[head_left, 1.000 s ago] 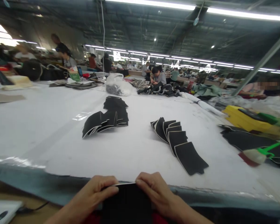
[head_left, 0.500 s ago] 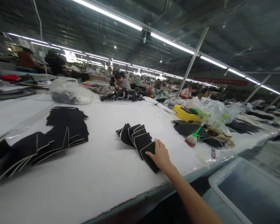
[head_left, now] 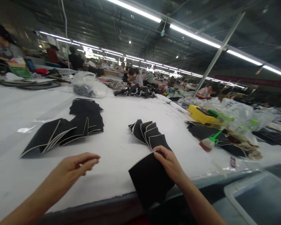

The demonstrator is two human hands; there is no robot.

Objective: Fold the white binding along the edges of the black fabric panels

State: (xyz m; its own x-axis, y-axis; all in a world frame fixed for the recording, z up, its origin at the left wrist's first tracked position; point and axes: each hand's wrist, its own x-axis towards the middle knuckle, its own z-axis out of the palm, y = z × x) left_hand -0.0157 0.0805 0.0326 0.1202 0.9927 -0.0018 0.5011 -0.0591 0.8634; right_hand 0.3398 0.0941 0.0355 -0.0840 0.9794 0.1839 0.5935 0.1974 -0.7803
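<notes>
My right hand (head_left: 167, 161) pinches the top edge of a black fabric piece (head_left: 150, 178) with a pale rim, which hangs over the table's front edge. Just behind it, a fanned row of similar black pieces (head_left: 146, 131) lies on the white table. Over the tabletop to the left is my left hand (head_left: 78, 165), holding nothing, its thumb and fingers slightly apart. Beyond that hand a larger spread of black pieces (head_left: 70, 129) with pale edges rests on the table.
At the right stand a yellow box (head_left: 201, 115) and a squeeze bottle with a green spout (head_left: 208, 143). A small pinkish object (head_left: 233, 162) lies near the edge. Below is a clear plastic bin (head_left: 239, 203). A plastic bag (head_left: 89, 84) sits farther back; several people work beyond.
My right hand has lifted one black piece off the fanned row and drawn it toward me. My left hand has come into view. The camera view has turned left.
</notes>
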